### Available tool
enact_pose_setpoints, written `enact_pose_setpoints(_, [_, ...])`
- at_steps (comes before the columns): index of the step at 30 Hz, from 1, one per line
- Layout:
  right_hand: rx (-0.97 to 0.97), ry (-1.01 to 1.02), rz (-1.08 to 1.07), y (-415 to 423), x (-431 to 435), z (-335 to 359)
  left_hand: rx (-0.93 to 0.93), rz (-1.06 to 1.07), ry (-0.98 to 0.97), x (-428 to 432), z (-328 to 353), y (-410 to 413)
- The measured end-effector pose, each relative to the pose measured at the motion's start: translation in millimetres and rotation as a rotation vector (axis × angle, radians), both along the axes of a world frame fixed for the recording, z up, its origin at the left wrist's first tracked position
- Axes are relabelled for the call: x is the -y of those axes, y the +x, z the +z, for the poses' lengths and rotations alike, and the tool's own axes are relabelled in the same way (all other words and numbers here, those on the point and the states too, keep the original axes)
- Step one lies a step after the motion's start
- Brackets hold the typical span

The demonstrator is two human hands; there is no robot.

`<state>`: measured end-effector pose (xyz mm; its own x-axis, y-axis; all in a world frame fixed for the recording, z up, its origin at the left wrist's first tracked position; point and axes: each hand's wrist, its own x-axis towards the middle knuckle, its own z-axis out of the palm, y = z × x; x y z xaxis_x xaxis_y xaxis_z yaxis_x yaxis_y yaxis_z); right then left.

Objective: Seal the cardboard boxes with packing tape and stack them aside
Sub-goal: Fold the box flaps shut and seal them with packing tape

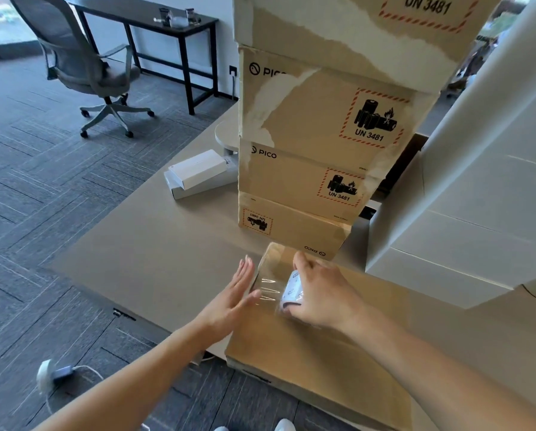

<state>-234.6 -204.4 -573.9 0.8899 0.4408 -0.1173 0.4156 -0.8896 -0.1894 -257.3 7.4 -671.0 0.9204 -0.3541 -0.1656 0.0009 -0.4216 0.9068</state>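
Your cardboard box point(322, 362) lies flat at the near edge of the table point(167, 250), overhanging it toward you. Your right hand point(322, 293) is curled round the tape roll point(291, 290) on the box top, near its far left corner. A clear tape strip point(268, 290) runs from the roll to the left edge. Your left hand point(229, 301) is flat, fingers straight, against that edge (contact with the strip is likely, not certain). Just behind stands a stack of boxes point(307, 181), with two white cartons point(198, 172) to its left.
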Motion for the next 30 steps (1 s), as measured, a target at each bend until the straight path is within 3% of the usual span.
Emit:
enact_pose_setpoints(2, [0.018, -0.032, 0.035, 0.3, 1.8, -2.2, 0.228, -0.169, 0.396, 3.6, 0.8, 1.1])
enact_pose_setpoints(4, [0.034, -0.053, 0.052, -0.4, 3.6, -1.8, 0.334, -0.207, 0.619, 10.1, 4.7, 1.6])
enact_pose_setpoints(8, [0.056, -0.012, 0.012, -5.1, 16.6, -6.3, 0.365, -0.256, 0.762, 19.1, 1.3, 1.3])
enact_pose_setpoints(12, [-0.078, 0.481, -0.161, -26.2, 34.7, -30.7, 0.435, -0.295, 0.805, 18.7, 2.7, -0.2])
enact_pose_setpoints(15, [-0.033, 0.762, -0.345, -34.2, 35.9, -45.3, 0.476, -0.305, 0.818, 17.6, 1.6, 0.3])
enact_pose_setpoints(21, [0.01, 0.651, -0.277, -33.2, 39.4, -38.7, 0.543, -0.297, 0.927, 18.5, 2.7, -2.2])
enact_pose_setpoints(30, [0.065, 0.245, -0.31, -37.5, 69.9, -17.2, 0.551, -0.335, 0.98, 24.3, 3.3, -3.2])
